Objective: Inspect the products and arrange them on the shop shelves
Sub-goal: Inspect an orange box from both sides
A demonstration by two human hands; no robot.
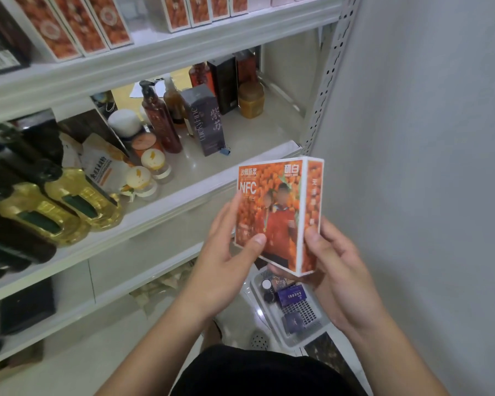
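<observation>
Holding an orange box [277, 212], the left hand [226, 261] and right hand [335, 270] each curl a grip round it. A brown bottle [162, 121] stands at ten o'clock.

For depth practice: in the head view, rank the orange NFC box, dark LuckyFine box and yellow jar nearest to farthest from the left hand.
1. orange NFC box, gripped by the left hand.
2. dark LuckyFine box, toward the middle shelf front.
3. yellow jar, back of that shelf.

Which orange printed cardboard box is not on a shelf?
The orange NFC-printed cardboard box, held between left hand and right hand; the other boxes stand on the top white shelf.
</observation>
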